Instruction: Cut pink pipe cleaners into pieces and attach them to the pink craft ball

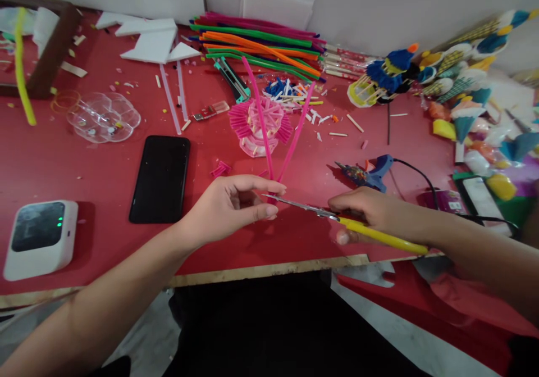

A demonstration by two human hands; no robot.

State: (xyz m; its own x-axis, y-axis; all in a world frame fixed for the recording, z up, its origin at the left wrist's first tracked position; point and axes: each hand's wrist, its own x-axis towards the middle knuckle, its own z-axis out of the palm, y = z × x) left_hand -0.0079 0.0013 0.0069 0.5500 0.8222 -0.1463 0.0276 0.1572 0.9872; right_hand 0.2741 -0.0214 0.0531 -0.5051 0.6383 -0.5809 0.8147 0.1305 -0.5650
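My left hand (240, 200) pinches the lower end of a bright pink pipe cleaner (263, 124) between thumb and fingers. The pipe cleaner rises in a V, its two long arms spreading upward. In my right hand (362, 208) is a pair of scissors with yellow handles (379, 237). Their blades point left, and the tips reach the pipe cleaner right at my left fingertips. I cannot tell whether the blades touch it. Behind the V sits a pink craft piece (259, 127) with pleated, fan-like sides. Short pink bits (220, 168) lie in front of it.
Coloured pipe cleaners (261, 42) lie along the back, with a teal cutter (232, 79) below them. A glue gun (366, 172) with a cord is at right, near finished craft figures (396, 73). A black phone (160, 179) and a white device (41, 239) are at left.
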